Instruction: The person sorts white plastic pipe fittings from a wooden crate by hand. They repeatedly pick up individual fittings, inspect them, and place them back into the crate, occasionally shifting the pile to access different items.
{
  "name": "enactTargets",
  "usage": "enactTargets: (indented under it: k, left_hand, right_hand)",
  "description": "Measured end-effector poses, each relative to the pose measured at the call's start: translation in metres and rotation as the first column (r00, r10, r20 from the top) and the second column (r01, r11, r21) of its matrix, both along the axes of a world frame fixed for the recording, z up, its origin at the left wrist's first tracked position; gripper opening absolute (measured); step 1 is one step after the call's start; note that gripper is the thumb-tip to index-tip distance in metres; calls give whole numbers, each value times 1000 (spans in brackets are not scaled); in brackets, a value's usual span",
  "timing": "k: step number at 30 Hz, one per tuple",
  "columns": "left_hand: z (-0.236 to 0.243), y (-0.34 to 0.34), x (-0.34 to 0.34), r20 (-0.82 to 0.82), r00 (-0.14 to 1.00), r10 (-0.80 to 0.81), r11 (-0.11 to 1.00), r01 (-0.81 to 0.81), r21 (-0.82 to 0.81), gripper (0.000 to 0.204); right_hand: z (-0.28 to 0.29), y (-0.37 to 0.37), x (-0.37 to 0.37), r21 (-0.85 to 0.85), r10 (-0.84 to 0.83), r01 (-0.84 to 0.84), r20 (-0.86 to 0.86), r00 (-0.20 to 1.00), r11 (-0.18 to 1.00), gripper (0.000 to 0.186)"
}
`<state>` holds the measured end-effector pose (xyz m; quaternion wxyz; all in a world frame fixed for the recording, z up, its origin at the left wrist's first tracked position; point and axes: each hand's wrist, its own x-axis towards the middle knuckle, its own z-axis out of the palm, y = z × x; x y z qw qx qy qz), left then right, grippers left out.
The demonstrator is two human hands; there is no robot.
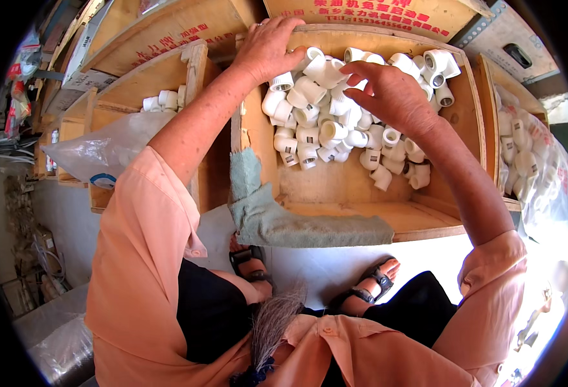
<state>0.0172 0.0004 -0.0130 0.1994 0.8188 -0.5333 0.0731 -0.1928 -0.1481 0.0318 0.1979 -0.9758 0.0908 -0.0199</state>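
Fittings: white plastic pipe fittings (307,92) lie in a loose heap across the upper middle of the frame, inside a wooden drawer (326,187) whose bare floor shows nearer the lower edge.
Piece between the 2 hands: a white elbow (326,72) at the top of the heap, to the left of the right fingertips and to the right of the left thumb.
Its axis: 2 short arms bent at an angle, so no single long axis; which way its openings face I cannot tell.
Nearer hand: the right hand (395,95), reaching in from the right with its fingertips just beside that elbow; contact is unclear.
Right-hand state: fingers curled over the heap, and I cannot tell whether they grip a fitting.
Left hand (268,53): spread, resting at the drawer's upper left corner, thumb pointing toward the fittings.
Drawer's near corner: wrapped in grey-green cloth (297,221), lower left of the heap.
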Motion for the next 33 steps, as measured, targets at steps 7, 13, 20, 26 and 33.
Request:
enactTargets:
  k: [7, 13, 20, 26, 33]
  left_hand:
    - [8, 1, -5, -3, 1000, 16, 1000, -16, 21, 54]
    - [4, 1, -3, -2, 1000, 12, 999, -12, 35, 53]
    - [4, 1, -3, 4, 999, -39, 999, 39, -9, 51]
    - [4, 2, -3, -27, 999, -29, 1000, 29, -9, 51]
    - [13, 1, -10, -58, 998, 14, 999, -12, 45, 51]
  right_hand:
    - [-15, -6, -2, 33, 13, -13, 19, 1000, 999, 42]
    - [-14, -6, -8, 110, 23, -21, -14, 1000, 994, 44]
    - [-4, -15, -7, 220, 136, -92, -195, 971, 971, 26]
    - [-53, -16, -48, 151, 286, -254, -691, 664, 955, 33]
    - [-107, -3, -92, -54, 283, -416, -653, 703, 908, 20]
